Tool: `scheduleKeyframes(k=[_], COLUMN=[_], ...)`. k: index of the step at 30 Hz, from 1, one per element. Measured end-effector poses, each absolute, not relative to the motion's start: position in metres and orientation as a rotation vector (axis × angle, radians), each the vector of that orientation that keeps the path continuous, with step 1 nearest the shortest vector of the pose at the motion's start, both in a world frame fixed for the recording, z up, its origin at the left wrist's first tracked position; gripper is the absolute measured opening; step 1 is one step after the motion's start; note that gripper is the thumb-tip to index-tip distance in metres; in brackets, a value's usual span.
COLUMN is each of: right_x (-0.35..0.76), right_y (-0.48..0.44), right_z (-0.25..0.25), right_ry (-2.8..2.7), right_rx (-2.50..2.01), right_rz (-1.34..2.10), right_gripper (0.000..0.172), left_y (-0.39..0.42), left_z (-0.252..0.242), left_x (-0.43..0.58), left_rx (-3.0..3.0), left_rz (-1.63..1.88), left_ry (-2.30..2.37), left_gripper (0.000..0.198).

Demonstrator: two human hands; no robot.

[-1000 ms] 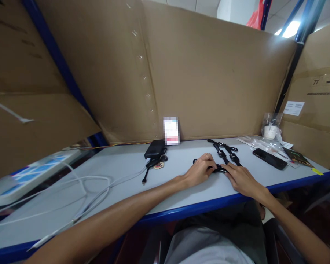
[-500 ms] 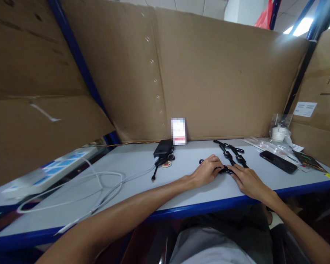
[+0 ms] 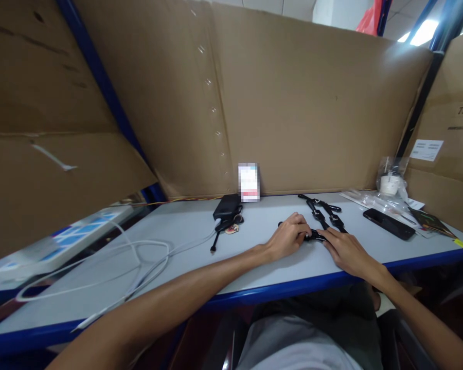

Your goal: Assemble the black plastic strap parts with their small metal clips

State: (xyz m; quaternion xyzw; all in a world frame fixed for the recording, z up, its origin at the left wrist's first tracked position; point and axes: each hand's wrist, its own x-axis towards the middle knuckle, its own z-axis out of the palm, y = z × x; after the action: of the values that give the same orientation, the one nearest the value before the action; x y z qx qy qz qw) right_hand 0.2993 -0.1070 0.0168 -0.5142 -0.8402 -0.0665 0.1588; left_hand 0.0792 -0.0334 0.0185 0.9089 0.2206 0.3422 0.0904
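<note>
A black wristwatch [image 3: 315, 236] lies low over the tabletop between my two hands, much of its strap covered by fingers. My left hand [image 3: 289, 237] is closed on its left part, fingers bent and pinching near the watch body. On the right side, my right hand [image 3: 347, 252] grips the strap between thumb and fingers. Just beyond the hands, more black watches [image 3: 318, 216] lie with their straps stretched out, and another watch [image 3: 336, 222] rests close to the right fingers. Small details of the held watch are too blurred to make out.
A black box-shaped device [image 3: 227, 206] with a cable stands left of centre, beside a blurred-out upright card or screen [image 3: 249, 182]. White cables [image 3: 165, 262] loop across the left. At right lie a black phone [image 3: 389, 224] and plastic bags [image 3: 381, 203]. Cardboard walls [image 3: 278, 103] enclose the table.
My left fingers have shifted slightly on the watch, lifting a little at the knuckles. The right hand stays in nearly the same place. The whole view has moved slightly.
</note>
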Motion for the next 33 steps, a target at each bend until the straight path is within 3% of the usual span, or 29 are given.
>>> scheduleKeyframes(k=[6, 13, 19, 26, 33], right_x=[0.3008, 0.2986, 0.2978, 0.2980, 0.2979], right_y=[-0.1062, -0.1078, -0.1092, -0.1090, -0.1093], right_z=[0.0148, 0.0180, 0.0189, 0.0186, 0.0196], right_ry=[-2.402, -2.416, -2.413, -2.417, -2.420], right_rx=[-1.461, -1.481, -1.499, -1.506, -1.492], right_rz=[-0.199, -0.198, -0.199, -0.215, -0.217], right_gripper=[0.042, 0.041, 0.042, 0.043, 0.043], left_y=[-0.0370, -0.0337, -0.0370, -0.0316, -0.0309], left_z=[0.0206, 0.0183, 0.0201, 0.0170, 0.0154], left_x=[0.0799, 0.0786, 0.0784, 0.0776, 0.0770], left_rx=[2.700, 2.717, 2.689, 2.752, 2.681], left_rz=[0.968, 1.009, 0.926, 0.943, 1.030], left_ry=[0.646, 0.647, 0.708, 0.661, 0.816], left_gripper=[0.012, 0.029, 0.012, 0.036, 0.031])
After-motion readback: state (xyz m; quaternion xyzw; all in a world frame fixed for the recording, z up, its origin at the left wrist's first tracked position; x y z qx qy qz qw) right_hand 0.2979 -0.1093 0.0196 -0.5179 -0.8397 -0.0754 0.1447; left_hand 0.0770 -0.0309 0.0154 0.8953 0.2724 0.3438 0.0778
